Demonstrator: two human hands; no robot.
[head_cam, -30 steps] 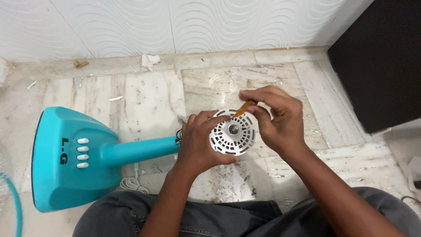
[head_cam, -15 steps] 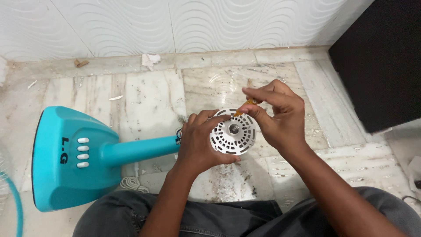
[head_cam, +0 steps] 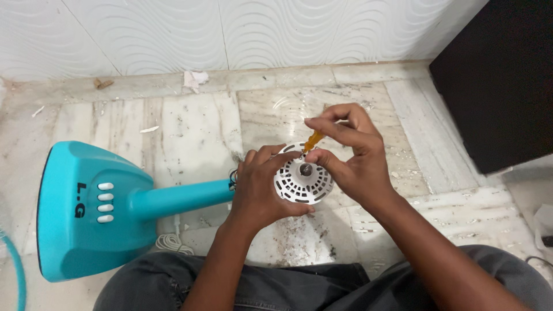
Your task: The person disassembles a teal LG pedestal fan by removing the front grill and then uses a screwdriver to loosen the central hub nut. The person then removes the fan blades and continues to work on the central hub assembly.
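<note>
A teal table fan lies on its side on the marble floor, its wide base (head_cam: 86,213) at the left and its stem (head_cam: 184,196) running right. My left hand (head_cam: 262,187) grips the white vented motor housing (head_cam: 304,181) at the stem's end, shaft facing up. My right hand (head_cam: 351,155) pinches a small screwdriver with an orange handle (head_cam: 313,140), its tip down at the housing's upper rim.
White wavy wall tiles run along the back. A dark cabinet (head_cam: 495,80) stands at the right. A coiled white cord (head_cam: 171,242) lies by the fan base. Paper scraps (head_cam: 194,78) and debris dot the floor. My knees in dark trousers (head_cam: 242,288) fill the bottom.
My right hand has turned slightly around the orange screwdriver, and the handle now stands more upright over the housing rim. My left hand keeps its grip.
</note>
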